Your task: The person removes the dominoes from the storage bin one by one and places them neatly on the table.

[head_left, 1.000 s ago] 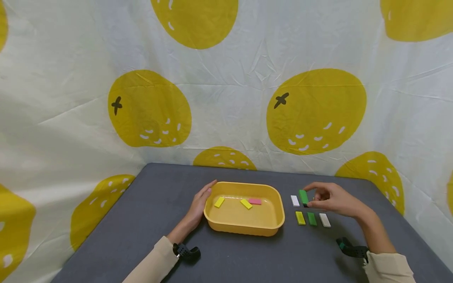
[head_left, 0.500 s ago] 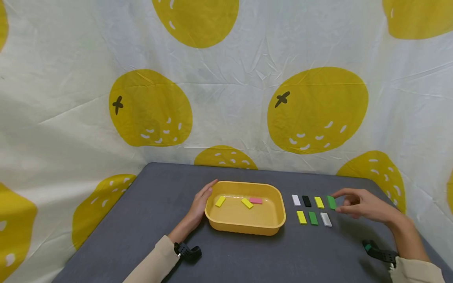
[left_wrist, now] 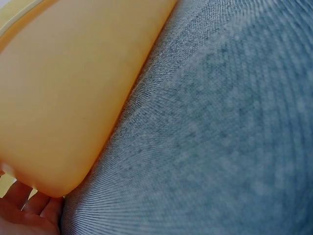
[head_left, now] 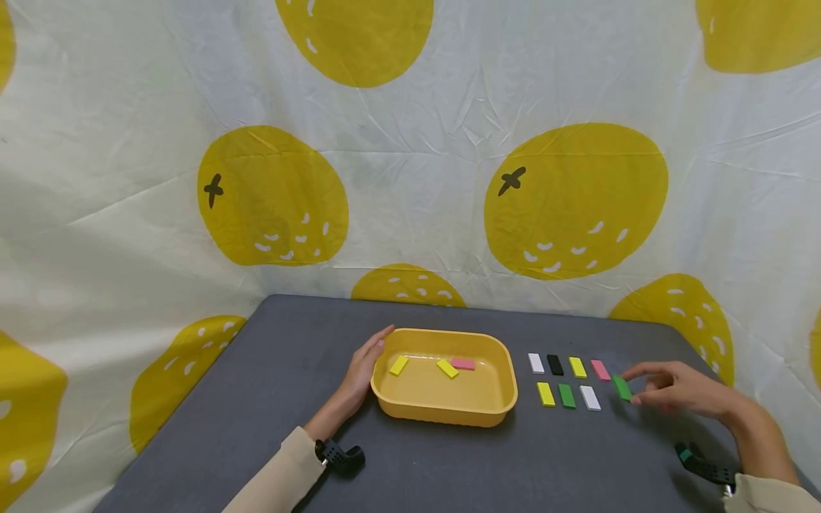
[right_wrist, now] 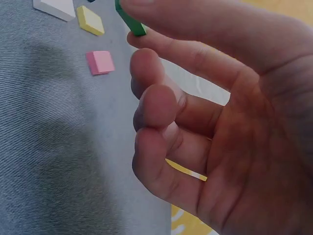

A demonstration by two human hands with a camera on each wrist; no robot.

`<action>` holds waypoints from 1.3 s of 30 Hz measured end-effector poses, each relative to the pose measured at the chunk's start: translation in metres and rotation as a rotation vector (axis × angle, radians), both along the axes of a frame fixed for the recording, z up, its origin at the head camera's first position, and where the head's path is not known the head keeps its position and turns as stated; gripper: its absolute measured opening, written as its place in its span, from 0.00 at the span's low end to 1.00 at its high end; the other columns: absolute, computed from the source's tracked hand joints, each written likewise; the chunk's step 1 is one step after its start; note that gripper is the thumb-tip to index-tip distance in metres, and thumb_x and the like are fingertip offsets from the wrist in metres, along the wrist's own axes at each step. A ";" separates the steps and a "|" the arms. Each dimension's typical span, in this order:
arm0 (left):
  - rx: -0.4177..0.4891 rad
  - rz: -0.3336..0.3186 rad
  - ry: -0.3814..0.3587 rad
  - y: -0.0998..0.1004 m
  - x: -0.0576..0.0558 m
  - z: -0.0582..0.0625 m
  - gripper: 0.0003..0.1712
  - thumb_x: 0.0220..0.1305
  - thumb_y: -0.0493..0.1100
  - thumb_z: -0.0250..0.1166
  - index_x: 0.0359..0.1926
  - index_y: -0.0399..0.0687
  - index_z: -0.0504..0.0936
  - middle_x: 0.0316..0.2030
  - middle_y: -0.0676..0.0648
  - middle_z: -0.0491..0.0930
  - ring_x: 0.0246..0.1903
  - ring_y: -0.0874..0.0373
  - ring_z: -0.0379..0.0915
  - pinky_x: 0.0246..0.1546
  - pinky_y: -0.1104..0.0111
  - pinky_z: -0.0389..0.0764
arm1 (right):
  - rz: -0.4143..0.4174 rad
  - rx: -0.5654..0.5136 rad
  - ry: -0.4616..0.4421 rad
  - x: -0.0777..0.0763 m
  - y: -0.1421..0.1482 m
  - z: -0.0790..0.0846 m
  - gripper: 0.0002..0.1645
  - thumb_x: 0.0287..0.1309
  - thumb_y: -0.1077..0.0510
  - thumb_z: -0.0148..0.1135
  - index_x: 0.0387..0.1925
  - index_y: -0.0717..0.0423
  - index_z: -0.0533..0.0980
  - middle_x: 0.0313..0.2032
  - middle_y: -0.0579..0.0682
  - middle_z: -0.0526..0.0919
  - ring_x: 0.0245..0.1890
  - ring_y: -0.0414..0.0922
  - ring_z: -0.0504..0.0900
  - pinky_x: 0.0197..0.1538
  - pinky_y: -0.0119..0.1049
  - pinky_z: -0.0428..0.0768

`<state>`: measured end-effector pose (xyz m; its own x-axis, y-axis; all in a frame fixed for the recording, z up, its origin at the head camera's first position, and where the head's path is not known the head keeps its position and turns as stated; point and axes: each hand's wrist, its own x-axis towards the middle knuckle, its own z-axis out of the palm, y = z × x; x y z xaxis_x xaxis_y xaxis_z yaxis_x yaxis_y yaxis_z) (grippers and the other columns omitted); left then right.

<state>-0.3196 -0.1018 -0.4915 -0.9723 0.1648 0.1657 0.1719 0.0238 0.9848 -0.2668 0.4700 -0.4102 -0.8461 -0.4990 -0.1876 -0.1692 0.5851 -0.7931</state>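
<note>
My right hand (head_left: 689, 388) pinches a green block (head_left: 621, 387) between thumb and fingertips, at the right end of the nearer row of small blocks. In the right wrist view that green block (right_wrist: 131, 18) is partly covered by the thumb, and the other fingers are bent without touching it. A pink block (head_left: 600, 370) lies just beyond, and a white block (head_left: 590, 397) lies to the left. My left hand (head_left: 356, 374) rests along the left side of a yellow plastic bin (head_left: 442, 413), its fingers against the outer wall. Two yellow blocks (head_left: 398, 365) and one pink block (head_left: 463, 364) lie inside.
The farther row also has a white block (head_left: 535, 363), a black block (head_left: 554, 365) and a yellow block (head_left: 577, 367). A yellow block (head_left: 545, 394) and a green block (head_left: 567, 395) lie in the nearer row. A patterned curtain (head_left: 410, 199) hangs behind the dark grey table (head_left: 449, 470).
My right hand has moved right and then nearer with the green block, away from the black block and past the farther row. The pink block there now shows. The left hand stays put.
</note>
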 end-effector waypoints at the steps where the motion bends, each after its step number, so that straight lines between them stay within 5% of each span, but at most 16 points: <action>1: 0.000 0.000 0.000 0.000 0.000 0.000 0.27 0.85 0.51 0.43 0.77 0.54 0.68 0.78 0.46 0.64 0.79 0.46 0.56 0.78 0.46 0.59 | 0.005 -0.006 -0.011 -0.001 0.001 -0.002 0.18 0.72 0.63 0.56 0.59 0.63 0.77 0.21 0.56 0.74 0.18 0.49 0.72 0.22 0.35 0.71; 11: -0.012 -0.007 0.009 -0.001 -0.001 -0.001 0.27 0.85 0.51 0.43 0.78 0.52 0.66 0.78 0.44 0.64 0.79 0.46 0.56 0.78 0.45 0.59 | -0.015 0.034 -0.052 -0.006 0.002 -0.018 0.23 0.70 0.60 0.60 0.60 0.72 0.73 0.20 0.55 0.72 0.18 0.49 0.73 0.24 0.32 0.72; 18: -0.007 -0.010 0.010 0.000 0.000 0.000 0.27 0.85 0.50 0.43 0.78 0.51 0.66 0.78 0.45 0.64 0.79 0.46 0.56 0.78 0.46 0.58 | -0.022 0.085 -0.043 -0.005 0.001 -0.020 0.26 0.67 0.60 0.65 0.59 0.75 0.73 0.21 0.42 0.73 0.18 0.41 0.71 0.23 0.31 0.73; 39: -0.003 -0.011 0.011 0.001 -0.001 0.000 0.26 0.85 0.49 0.44 0.77 0.54 0.68 0.78 0.46 0.64 0.79 0.47 0.57 0.78 0.47 0.59 | -0.047 0.098 -0.074 -0.010 -0.003 -0.022 0.29 0.65 0.62 0.67 0.62 0.76 0.70 0.23 0.46 0.73 0.19 0.39 0.71 0.24 0.30 0.71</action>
<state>-0.3209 -0.1005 -0.4916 -0.9686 0.1764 0.1754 0.1826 0.0248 0.9829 -0.2767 0.4672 -0.4321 -0.8500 -0.4356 -0.2962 -0.0830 0.6660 -0.7413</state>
